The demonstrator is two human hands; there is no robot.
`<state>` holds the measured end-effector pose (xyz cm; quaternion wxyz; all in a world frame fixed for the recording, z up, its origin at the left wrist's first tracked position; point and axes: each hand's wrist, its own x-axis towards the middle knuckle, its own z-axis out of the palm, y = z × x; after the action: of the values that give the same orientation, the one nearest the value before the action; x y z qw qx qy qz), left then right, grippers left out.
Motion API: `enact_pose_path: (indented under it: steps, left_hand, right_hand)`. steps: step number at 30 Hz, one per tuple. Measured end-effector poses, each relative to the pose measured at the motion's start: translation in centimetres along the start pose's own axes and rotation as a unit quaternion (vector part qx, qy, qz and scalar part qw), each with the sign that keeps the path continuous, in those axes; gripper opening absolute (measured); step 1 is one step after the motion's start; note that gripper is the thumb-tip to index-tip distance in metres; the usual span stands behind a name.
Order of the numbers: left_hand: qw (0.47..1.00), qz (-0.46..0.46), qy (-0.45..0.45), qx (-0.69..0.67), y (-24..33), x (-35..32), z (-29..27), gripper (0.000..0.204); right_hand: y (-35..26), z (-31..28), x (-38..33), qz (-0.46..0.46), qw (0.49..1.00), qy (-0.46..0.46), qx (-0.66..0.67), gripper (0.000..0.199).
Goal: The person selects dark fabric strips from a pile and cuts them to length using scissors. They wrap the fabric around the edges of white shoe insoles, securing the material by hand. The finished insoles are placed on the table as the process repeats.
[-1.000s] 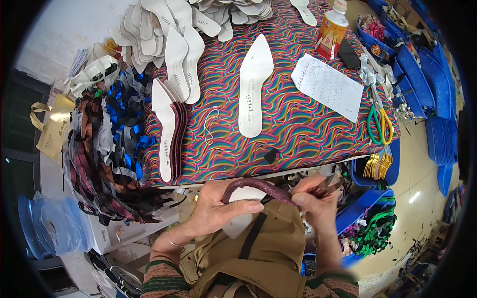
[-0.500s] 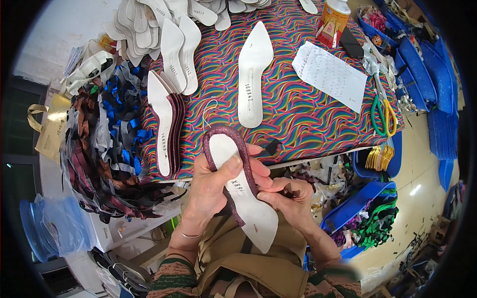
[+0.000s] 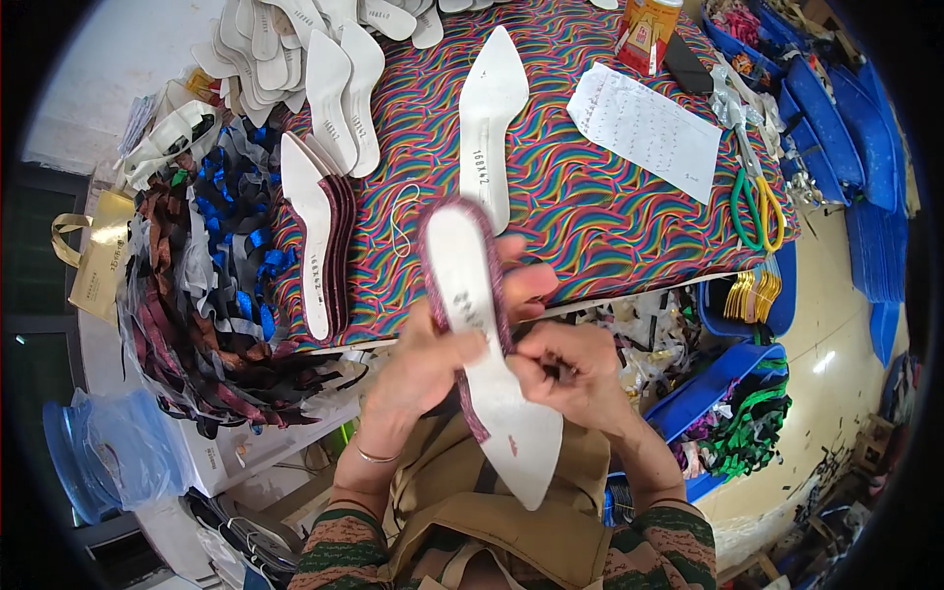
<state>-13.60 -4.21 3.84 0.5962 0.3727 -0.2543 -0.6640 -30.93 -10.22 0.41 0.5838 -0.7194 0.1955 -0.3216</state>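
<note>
My left hand [image 3: 423, 369] grips a white pointed shoe insole [image 3: 511, 423] with its thumb across the face and its fingers behind. Glittery maroon trim [image 3: 428, 258] runs round the rounded heel end and partway down both sides; the pointed toe has a bare white edge and a small reddish mark. At the insole's right edge, the fingers of my right hand [image 3: 575, 369] are closed on a dark strip, mostly hidden in the hand. A stack of maroon-trimmed insoles [image 3: 313, 236] stands to the left on the cloth. One untrimmed insole [image 3: 489, 123] lies farther off.
Many white insoles [image 3: 261, 49] are heaped at the back left. Ribbon strips [image 3: 216, 285] hang at the table's left side. A written sheet [image 3: 644, 133], scissors [image 3: 752, 202] and a container [image 3: 649, 34] are on the right. Blue bins [image 3: 713, 393] of scraps stand beyond the table's edge.
The held insole has turned slightly and shifted right, its heel end rising over the untrimmed insole. My right hand has curled more tightly at its edge. The whole view has shifted a little.
</note>
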Motion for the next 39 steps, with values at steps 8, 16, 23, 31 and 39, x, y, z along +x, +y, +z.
enact_pose_path:
  steps: [8, 16, 23, 31, 39]
  left_hand:
    - [0.992, 0.052, 0.104, 0.040, -1.1, -1.5, 1.0, 0.029]
    - [0.985, 0.101, 0.125, 0.057, 1.1, -1.6, 1.2, 0.017]
    - [0.982, 0.151, 0.106, 0.033, 0.1, -1.0, 0.3, 0.012]
    - [0.945, 0.231, 0.229, 0.020, 4.7, -0.2, -1.7, 0.013]
    - [0.915, 0.312, 0.234, -0.106, 7.6, -3.3, -9.5, 0.011]
  right_hand:
    - [-0.2, -0.5, 0.5, 0.056, 0.996, 0.013, 0.072, 0.036]
    - [-0.6, -1.1, -1.4, -0.032, 0.985, 0.018, -0.170, 0.034]
    - [-2.7, -0.7, -2.9, -0.005, 0.989, -0.012, -0.148, 0.037]
    - [-5.4, -9.4, -7.4, 0.254, 0.964, -0.022, -0.071, 0.011]
    - [-11.9, -25.0, -8.5, 0.136, 0.881, 0.336, -0.304, 0.024]
